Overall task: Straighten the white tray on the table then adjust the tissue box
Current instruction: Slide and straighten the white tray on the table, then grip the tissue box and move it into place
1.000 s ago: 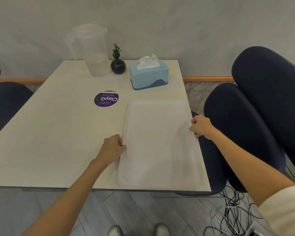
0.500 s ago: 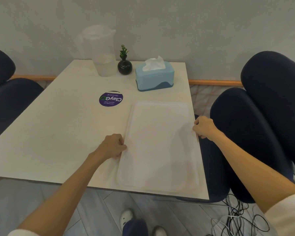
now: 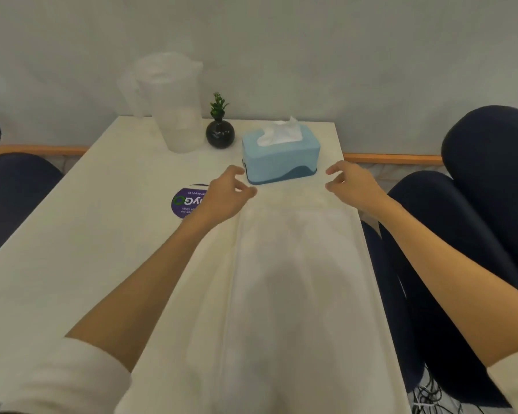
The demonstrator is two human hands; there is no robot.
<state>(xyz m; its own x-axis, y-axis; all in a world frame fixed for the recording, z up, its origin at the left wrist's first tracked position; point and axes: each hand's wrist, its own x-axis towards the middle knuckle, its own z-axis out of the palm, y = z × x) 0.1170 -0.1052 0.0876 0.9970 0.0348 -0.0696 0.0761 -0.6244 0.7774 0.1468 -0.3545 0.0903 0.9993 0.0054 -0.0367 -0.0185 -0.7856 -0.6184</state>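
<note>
The white tray (image 3: 296, 279) lies lengthwise along the right side of the white table (image 3: 102, 234), parallel to the table's right edge. Beyond its far end stands the light blue tissue box (image 3: 281, 158), turned slightly askew, with a white tissue sticking out of its top. My left hand (image 3: 226, 197) hovers just left of the box's near left corner, fingers apart and empty. My right hand (image 3: 353, 186) hovers to the right of the box, also open and empty. Neither hand touches the box or the tray.
A clear plastic jug (image 3: 174, 103) and a small black vase with a green plant (image 3: 219, 131) stand at the table's far edge by the wall. A purple round sticker (image 3: 187, 203) lies left of the tray. Dark blue chairs (image 3: 476, 219) flank the table; cables (image 3: 431, 398) lie on the floor.
Both hands let go of the tray's long sides and moved forward to either side of the tissue box. The camera moved closer over the table.
</note>
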